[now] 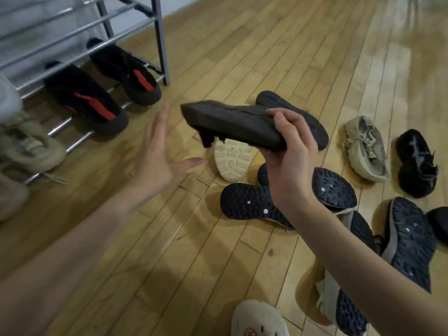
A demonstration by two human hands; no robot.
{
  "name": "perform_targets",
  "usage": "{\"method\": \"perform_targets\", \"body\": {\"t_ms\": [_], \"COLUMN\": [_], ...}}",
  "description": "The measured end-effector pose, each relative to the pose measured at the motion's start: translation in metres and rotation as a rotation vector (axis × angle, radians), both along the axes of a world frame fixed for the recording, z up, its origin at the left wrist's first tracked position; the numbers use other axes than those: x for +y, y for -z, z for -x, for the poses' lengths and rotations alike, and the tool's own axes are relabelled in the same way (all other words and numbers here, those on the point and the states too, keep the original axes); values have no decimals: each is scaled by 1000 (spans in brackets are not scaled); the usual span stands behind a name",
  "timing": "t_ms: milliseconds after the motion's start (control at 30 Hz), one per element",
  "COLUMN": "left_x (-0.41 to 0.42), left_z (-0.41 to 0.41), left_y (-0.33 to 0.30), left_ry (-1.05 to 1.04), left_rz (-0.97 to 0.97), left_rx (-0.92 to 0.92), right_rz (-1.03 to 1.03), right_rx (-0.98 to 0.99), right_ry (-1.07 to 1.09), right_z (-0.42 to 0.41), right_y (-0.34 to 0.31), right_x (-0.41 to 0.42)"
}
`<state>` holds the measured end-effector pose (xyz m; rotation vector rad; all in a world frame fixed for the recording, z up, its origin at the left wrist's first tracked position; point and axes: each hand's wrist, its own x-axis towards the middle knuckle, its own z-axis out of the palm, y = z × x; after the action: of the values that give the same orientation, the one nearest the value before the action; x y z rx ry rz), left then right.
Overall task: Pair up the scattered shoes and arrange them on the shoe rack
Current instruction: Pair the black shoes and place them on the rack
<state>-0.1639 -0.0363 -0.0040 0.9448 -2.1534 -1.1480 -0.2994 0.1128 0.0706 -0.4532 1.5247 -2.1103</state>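
My right hand (291, 156) grips a dark grey shoe (230, 122) by its heel end, sole facing up, held above the floor. A matching dark shoe (312, 122) lies upside down just behind it. My left hand (157, 154) hovers open, fingers spread, to the left of the held shoe. The metal shoe rack (135, 35) stands at the upper left. Its bottom shelf holds a pair of black shoes with red stripes (97, 103) and tan shoes (29, 146) further left.
Scattered on the wooden floor: a cream sole (230, 161) under the held shoe, several dark-soled sneakers (247, 202) lying upside down at right, a beige sneaker (366, 149), a black shoe (415, 163), and a white slipper (257, 318) at the bottom edge.
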Motion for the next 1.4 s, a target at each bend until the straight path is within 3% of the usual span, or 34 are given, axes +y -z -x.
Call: {"method": "perform_targets", "body": {"t_ms": [67,133,200,267,400,667,833,900,1333,1400], "left_x": [-6,-13,-19,-20,-9,-7,-23,-30,-39,-39], "left_z": [-9,-15,-22,-27,-26,-13,32,51,80,75], "left_y": [4,9,14,14,19,29,19,18,39,38], "left_ry": [-21,-30,5,31,-61,-178,-165,-155,-121,-133], "left_rz": [102,79,-91,-284,-431,-530,-561,-548,-629,-630], "left_rx": [-2,-29,-57,-13,44,-59,-107,-117,-104,-98], "right_rz": [23,27,39,58,-62,-722,-1190,-1352,-1473,-1461], "right_rx": [-205,-400,-546,-562,-352,296,962,1128,888,940], "right_ry": [-95,-163,-237,-334,-295,-26,-205,-320,-364,-284], "right_z": [0,2,5,10,25,77,174,209,284,278], "right_y": [-3,-2,2,6,12,87,115,121,145,148], "right_x": [-5,-11,-16,-20,-28,-31,-69,-87,-126,-128]}}
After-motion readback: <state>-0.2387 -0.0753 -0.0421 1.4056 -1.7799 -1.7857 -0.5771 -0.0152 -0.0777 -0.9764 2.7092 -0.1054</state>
